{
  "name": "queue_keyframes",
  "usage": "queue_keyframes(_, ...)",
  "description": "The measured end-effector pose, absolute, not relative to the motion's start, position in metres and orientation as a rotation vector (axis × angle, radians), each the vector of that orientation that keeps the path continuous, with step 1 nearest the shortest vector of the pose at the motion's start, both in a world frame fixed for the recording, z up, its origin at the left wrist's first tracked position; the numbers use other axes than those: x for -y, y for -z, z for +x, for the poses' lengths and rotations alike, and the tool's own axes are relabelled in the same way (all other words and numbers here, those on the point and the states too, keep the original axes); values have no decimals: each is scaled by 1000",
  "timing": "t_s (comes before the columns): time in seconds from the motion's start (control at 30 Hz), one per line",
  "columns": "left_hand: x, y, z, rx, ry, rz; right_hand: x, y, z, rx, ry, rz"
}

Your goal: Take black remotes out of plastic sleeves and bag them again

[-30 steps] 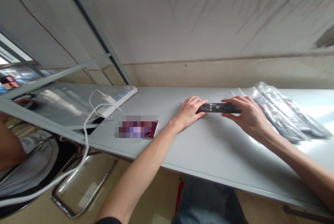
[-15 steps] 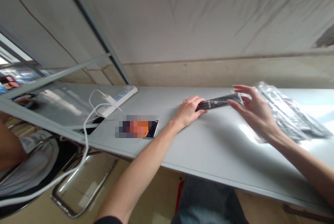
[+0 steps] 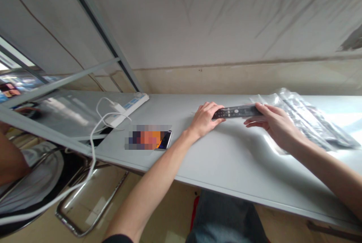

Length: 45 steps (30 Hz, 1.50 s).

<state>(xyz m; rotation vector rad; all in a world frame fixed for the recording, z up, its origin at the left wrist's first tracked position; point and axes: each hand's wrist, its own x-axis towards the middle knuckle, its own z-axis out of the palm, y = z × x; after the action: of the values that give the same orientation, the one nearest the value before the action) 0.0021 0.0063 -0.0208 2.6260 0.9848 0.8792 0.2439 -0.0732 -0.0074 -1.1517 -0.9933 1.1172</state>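
A black remote control [image 3: 236, 112] with small buttons, seemingly in a clear plastic sleeve, lies roughly level just above the table. My left hand [image 3: 205, 118] is closed around its left end, fingers over the far side and thumb at the near side. At the right end, my right hand [image 3: 275, 122] pinches it, thumb on top and fingers beneath. Right beyond that hand lies a pile of clear plastic bags [image 3: 313, 122] with dark items inside, partly covered by the hand.
A phone [image 3: 164, 140], partly blurred out, lies on the grey table [image 3: 220, 163] left of my left arm. Behind it is a white power strip [image 3: 128, 109] with a white cable [image 3: 92, 156] hanging over the edge. A metal-framed chair [image 3: 90, 201] and a seated person [image 3: 14, 156] are at left.
My right hand has turned and closed from a spread pose onto the right end of the remote control. That end now sits slightly farther right; my left hand has hardly moved.
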Motion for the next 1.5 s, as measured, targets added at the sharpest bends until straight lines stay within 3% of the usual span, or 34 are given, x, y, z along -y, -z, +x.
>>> queue_keyframes(0.53, -3, 29, -1, -1043, -649, 2602, 70, 0, 249, 998, -834, -1215)
queue_keyframes(0.67, -7, 32, 0, -1122, -754, 2506, 67, -3, 254, 950, -760, -1234)
queue_keyframes(0.87, -22, 28, 1, -1123, -1185, 1739, 62, -13, 259, 774, -729, -1193)
queue_keyframes(1.07, -16, 16, 0, -765, -941, 765, 59, -8, 262, 845, -822, -1157)
queue_keyframes(1.23, -13, 11, 0, -748, -910, 623, 53, -25, 263, 1048, -879, -1206)
queue_keyframes(1.5, -17, 13, -2, -773, -894, 622, 39, -101, 244, 1393, -745, -1265)
